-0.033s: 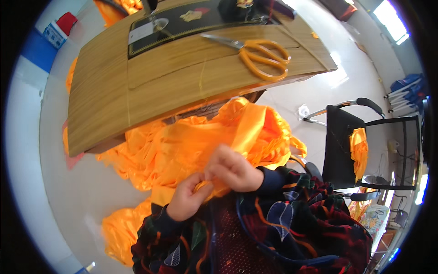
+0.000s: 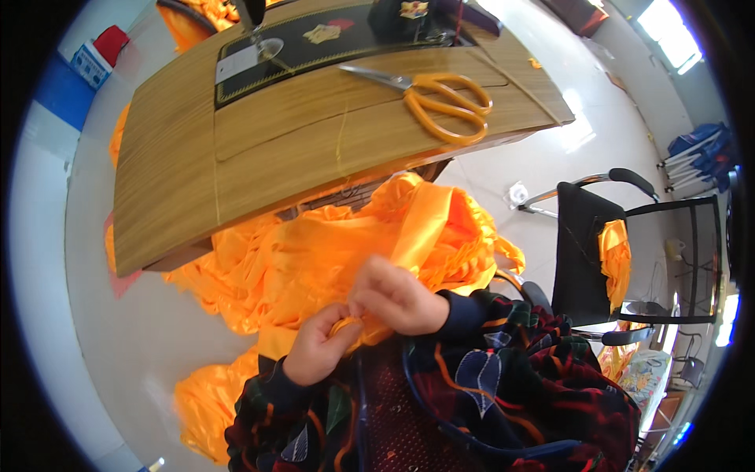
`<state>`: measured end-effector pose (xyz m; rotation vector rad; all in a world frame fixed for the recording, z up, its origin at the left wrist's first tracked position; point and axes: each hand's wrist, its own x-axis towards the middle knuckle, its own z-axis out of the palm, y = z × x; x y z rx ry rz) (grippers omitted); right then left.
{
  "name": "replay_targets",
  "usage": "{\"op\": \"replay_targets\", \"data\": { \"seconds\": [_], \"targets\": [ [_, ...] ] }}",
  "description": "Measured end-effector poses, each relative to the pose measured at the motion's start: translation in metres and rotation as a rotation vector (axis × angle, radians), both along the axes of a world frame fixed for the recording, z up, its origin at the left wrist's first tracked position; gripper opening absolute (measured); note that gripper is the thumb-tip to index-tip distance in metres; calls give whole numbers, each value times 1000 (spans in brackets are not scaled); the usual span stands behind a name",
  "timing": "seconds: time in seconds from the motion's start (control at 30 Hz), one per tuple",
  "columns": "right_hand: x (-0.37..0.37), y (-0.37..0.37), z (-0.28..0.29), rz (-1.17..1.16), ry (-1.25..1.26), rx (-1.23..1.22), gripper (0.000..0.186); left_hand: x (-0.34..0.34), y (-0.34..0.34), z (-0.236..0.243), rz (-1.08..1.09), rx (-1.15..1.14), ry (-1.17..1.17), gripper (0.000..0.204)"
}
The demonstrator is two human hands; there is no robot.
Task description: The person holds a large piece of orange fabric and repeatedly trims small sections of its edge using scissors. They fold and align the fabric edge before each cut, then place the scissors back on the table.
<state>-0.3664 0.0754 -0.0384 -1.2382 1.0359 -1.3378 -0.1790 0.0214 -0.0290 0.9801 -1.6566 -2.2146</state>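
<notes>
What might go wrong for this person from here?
The orange-handled scissors lie with their handles near the front edge of the table, so a bump might knock them off. The shiny orange cloth is heaped loosely and seems to reach the floor, where it could get dirty or be stepped on. The bit pinched in the left grip looks smooth and might slip.

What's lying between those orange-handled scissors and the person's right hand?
In the head view: the front of the wooden tabletop, then bunched orange cloth, between scissors and right hand.
</notes>
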Motion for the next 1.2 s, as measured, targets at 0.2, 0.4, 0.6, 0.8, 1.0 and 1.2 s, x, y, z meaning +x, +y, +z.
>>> {"op": "replay_targets", "data": {
  "seconds": [0.2, 0.4, 0.6, 0.8, 1.0, 1.2],
  "targets": [
    [-4, 2, -3, 85, -95, 91, 9, 3, -4, -3, 60, 39, 63, 8],
    [-17, 2, 5, 177, -248, 278, 9, 0, -1, 1, 116, -90, 36, 6],
    [-17, -10, 11, 43, -217, 240, 7, 1, -3, -1, 198, -61, 40, 5],
    [-86, -38, 73, -476, 966, -518, 21, 3, -5, -6, 365, -25, 156, 5],
    [-169, -83, 88, -445, 1496, -173, 46, 7, -6, -8, 431, 99, 307, 5],
    [-172, -87, 100, -320, 1568, 86, 51, 6, -7, -13, 476, 153, 351, 8]
  ]
}}
